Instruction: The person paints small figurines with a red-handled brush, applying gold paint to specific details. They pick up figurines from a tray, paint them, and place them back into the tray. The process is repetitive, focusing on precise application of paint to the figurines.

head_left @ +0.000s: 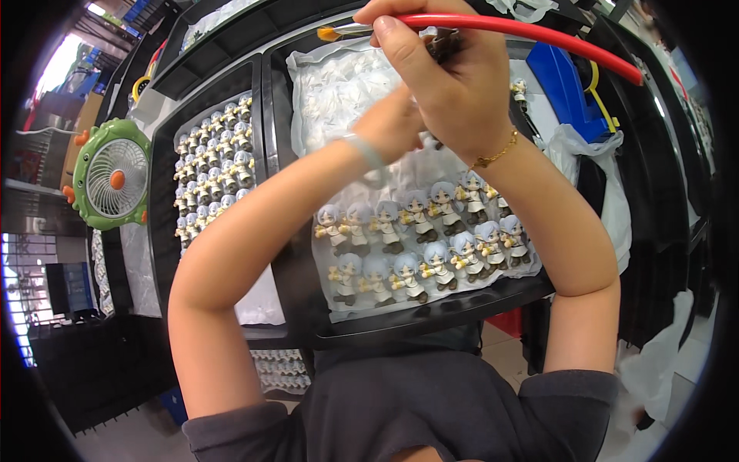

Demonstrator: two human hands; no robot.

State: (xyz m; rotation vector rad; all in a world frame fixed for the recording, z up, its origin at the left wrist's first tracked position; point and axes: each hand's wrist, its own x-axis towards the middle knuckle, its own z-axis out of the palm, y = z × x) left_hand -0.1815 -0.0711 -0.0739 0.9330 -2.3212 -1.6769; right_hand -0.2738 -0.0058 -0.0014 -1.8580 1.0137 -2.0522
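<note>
My right hand (466, 88) is closed round a paintbrush (531, 28) with a long red handle, pinched between thumb and fingers. Its yellow-orange bristle tip (329, 34) points left. Behind the right wrist, my left hand (391, 123) looks curled, with its fingers mostly hidden. A small dark brown object (443, 45) shows in the right hand's palm area; its kind and which hand holds it are unclear. Below the hands, rows of small figurines (436, 262) with pale hair and white clothes lie on a plastic-lined black tray (400, 329).
Another black tray (260, 123) at the left holds several rows of similar figurines (215, 154). Beyond it stands a green fan (115, 175). A blue holder (562, 92) is at the far right, beside crumpled plastic bags (596, 165). One figurine (519, 92) stands apart near the right wrist.
</note>
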